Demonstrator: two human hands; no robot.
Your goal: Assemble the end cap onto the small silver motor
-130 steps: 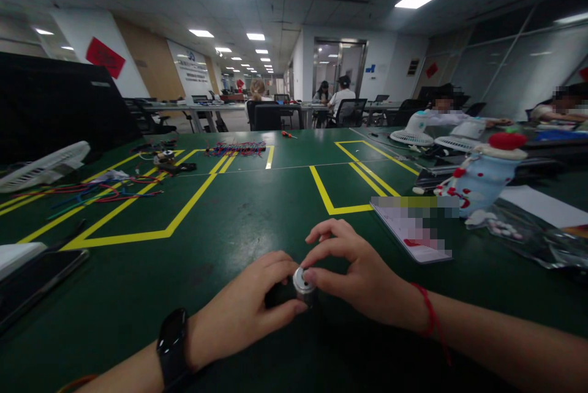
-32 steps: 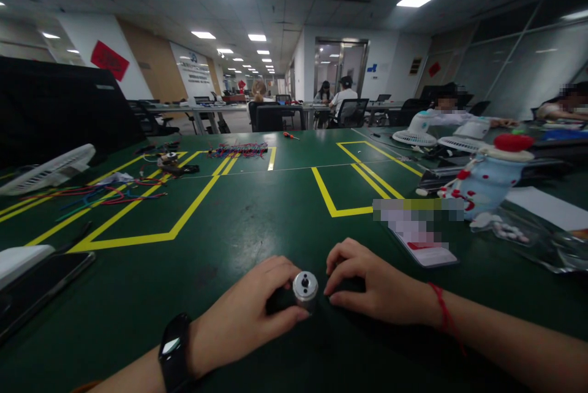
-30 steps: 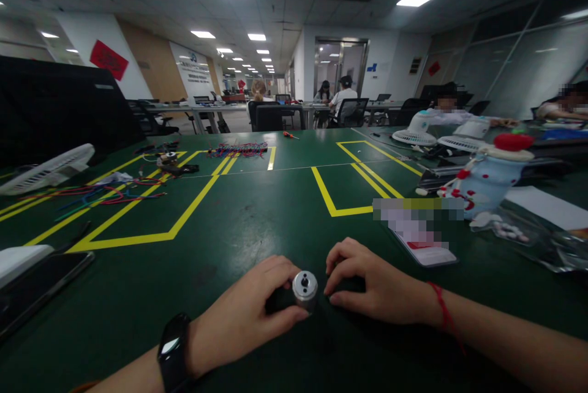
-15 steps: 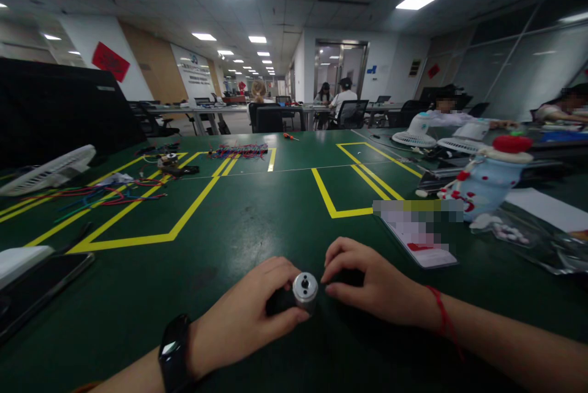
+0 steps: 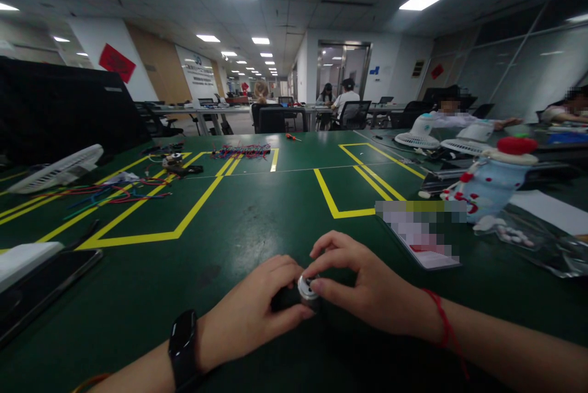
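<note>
A small silver metal cylinder stands upright on the green table, a dark hole showing on its top face. My left hand is closed round its side, the thumb in front and the fingers behind. From the right, my right hand reaches over it, thumb and index finger pinched together on the middle of its top. Those fingertips hide most of the top face, so any small part between them cannot be seen. The other fingers of my right hand are curled above the cylinder.
A phone and white box lie at left, with loose coloured wires beyond. On the right are a card in a clear sleeve, a blue snowman-like cup and a plastic bag. Yellow tape marks the table.
My right hand has moved left, from beside the metal cylinder onto its top, and its thumb and index finger have come together there. My left hand keeps its hold. The view has shifted slightly.
</note>
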